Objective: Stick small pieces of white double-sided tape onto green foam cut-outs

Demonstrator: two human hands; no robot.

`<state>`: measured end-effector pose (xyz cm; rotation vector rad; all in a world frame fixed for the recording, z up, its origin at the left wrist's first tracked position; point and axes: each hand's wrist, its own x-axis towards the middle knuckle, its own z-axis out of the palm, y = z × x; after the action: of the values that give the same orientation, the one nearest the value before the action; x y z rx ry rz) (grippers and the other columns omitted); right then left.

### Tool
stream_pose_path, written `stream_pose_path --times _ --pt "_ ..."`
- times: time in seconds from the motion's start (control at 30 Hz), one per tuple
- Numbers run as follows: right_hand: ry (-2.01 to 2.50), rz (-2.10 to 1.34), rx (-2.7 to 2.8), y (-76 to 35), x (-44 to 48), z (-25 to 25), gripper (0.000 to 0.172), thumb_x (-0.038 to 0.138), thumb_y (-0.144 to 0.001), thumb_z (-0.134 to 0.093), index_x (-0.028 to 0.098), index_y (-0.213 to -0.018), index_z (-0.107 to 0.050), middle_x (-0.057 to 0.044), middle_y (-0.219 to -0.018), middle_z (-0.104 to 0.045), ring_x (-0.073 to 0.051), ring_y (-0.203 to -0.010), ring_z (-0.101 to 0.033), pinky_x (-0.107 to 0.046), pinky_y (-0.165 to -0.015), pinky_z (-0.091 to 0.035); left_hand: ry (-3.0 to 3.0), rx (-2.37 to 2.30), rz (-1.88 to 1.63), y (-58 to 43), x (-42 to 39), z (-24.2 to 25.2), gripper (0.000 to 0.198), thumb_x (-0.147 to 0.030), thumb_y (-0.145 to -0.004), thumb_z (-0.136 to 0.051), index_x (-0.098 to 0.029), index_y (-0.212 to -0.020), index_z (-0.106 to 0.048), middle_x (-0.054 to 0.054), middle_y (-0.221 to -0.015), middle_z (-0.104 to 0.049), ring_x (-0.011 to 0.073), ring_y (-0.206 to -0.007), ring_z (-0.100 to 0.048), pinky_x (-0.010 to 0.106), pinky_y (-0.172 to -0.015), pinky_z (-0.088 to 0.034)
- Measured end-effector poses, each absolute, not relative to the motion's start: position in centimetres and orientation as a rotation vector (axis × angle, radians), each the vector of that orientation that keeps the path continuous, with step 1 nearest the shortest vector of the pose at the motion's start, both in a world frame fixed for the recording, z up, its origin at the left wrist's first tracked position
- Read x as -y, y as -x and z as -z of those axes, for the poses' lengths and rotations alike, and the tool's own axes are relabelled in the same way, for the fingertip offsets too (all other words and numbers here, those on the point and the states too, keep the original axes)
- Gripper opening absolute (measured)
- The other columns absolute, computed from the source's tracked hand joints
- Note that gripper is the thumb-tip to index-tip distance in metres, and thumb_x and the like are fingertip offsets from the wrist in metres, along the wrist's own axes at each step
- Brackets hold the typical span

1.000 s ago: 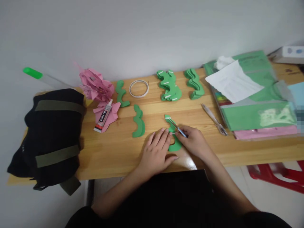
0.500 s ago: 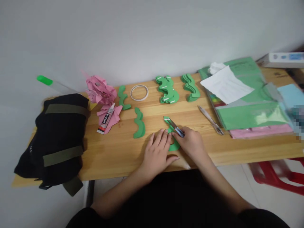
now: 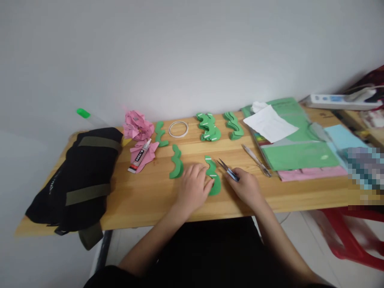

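Note:
A wavy green paper piece [image 3: 215, 188] with white strips lies near the table's front middle. My left hand [image 3: 195, 187] rests at its left edge, fingers bent and thumb touching the paper; whether it pinches the edge is hard to tell. Just right of the paper, my right hand [image 3: 243, 183] is closed around small pointed scissors [image 3: 228, 171], their tips toward the paper. Other green pieces lie beyond: a pair [image 3: 176, 162] left of my left hand, one [image 3: 161, 135] behind it, a stack with white strips [image 3: 208, 128] and a plain stack [image 3: 233, 126].
A black bag [image 3: 90, 180] sits at the left, beside pink paper shapes [image 3: 138, 126] and a glue tube [image 3: 139, 157]. A tape roll [image 3: 178, 129] lies at the back. To the right are a pen [image 3: 256, 159], white paper [image 3: 270, 123] and green sheets [image 3: 295, 154]. A red stool [image 3: 348, 236] stands below.
The scissors in my right hand have moved off the green paper to its right. My left hand has drawn back leftward, uncovering more of the piece. The camera view has shifted.

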<state>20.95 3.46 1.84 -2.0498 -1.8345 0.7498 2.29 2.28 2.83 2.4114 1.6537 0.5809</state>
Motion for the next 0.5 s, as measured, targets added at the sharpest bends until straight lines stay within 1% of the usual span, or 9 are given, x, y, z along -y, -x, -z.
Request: stream_pose_path --times 0.1,0.2,0.3,0.37,0.43,0.5 --pt "2.047 -0.732 1.851 -21.0 -3.3 -1.6 0.024 0.038 -0.084 -0.049 0.020 -0.074 -0.062 -0.011 -0.074 -0.072 -0.025 -0.068 -0.066 -0.028 -0.059 -0.035 -2.354 -1.913 -0.711 0.1 -2.9 -3.2 0.024 -0.025 -0.089 -0.057 -0.013 -0.109 -0.063 0.014 -0.116 -0.063 0.0278 -0.109 -0.056 0.041 -0.094 -0.047" --pt "2.052 -0.693 1.849 -21.0 -3.2 -1.3 0.024 0.038 -0.086 -0.048 0.020 -0.075 -0.062 -0.010 -0.074 -0.073 -0.025 -0.069 -0.066 -0.027 -0.058 -0.033 -2.237 -2.133 -0.566 2.7 -3.2 -3.5 0.026 -0.030 -0.087 -0.060 -0.015 -0.108 -0.064 0.013 -0.113 -0.063 0.0288 -0.107 -0.057 0.043 -0.094 -0.046" --pt "2.050 -0.666 1.861 -21.0 -3.1 -1.1 0.025 0.037 -0.087 -0.048 0.020 -0.075 -0.062 -0.011 -0.074 -0.073 -0.024 -0.068 -0.066 -0.027 -0.056 -0.032 -2.160 -2.149 -0.338 4.2 -3.0 -3.4 0.025 -0.035 -0.084 -0.064 -0.015 -0.099 -0.067 0.012 -0.107 -0.065 0.0293 -0.104 -0.057 0.043 -0.092 -0.046" --pt "2.034 -0.667 1.879 -21.0 -3.2 -1.1 0.025 0.035 -0.087 -0.047 0.020 -0.074 -0.062 -0.010 -0.074 -0.073 -0.023 -0.067 -0.066 -0.027 -0.056 -0.032 -2.148 -2.114 -0.301 4.5 -2.8 -3.4 0.023 -0.036 -0.084 -0.063 -0.015 -0.094 -0.068 0.011 -0.104 -0.066 0.0285 -0.102 -0.058 0.042 -0.090 -0.047" --pt "2.017 -0.669 1.900 -21.0 -3.3 -1.1 0.025 0.033 -0.088 -0.047 0.020 -0.074 -0.063 -0.009 -0.073 -0.073 -0.023 -0.066 -0.065 -0.027 -0.057 -0.033 -2.160 -2.106 -0.352 4.4 -3.3 -3.6 0.025 -0.037 -0.087 -0.059 -0.015 -0.095 -0.068 0.011 -0.105 -0.066 0.0282 -0.101 -0.058 0.042 -0.090 -0.047" --pt "2.014 -0.651 1.916 -20.9 -3.3 -1.2 0.025 0.032 -0.089 -0.047 0.019 -0.076 -0.064 -0.009 -0.073 -0.073 -0.024 -0.066 -0.066 -0.027 -0.057 -0.033 -2.171 -2.127 -0.411 4.2 -4.7 -4.0 0.029 -0.036 -0.090 -0.054 -0.014 -0.102 -0.066 0.014 -0.109 -0.065 0.0296 -0.104 -0.058 0.045 -0.091 -0.047"
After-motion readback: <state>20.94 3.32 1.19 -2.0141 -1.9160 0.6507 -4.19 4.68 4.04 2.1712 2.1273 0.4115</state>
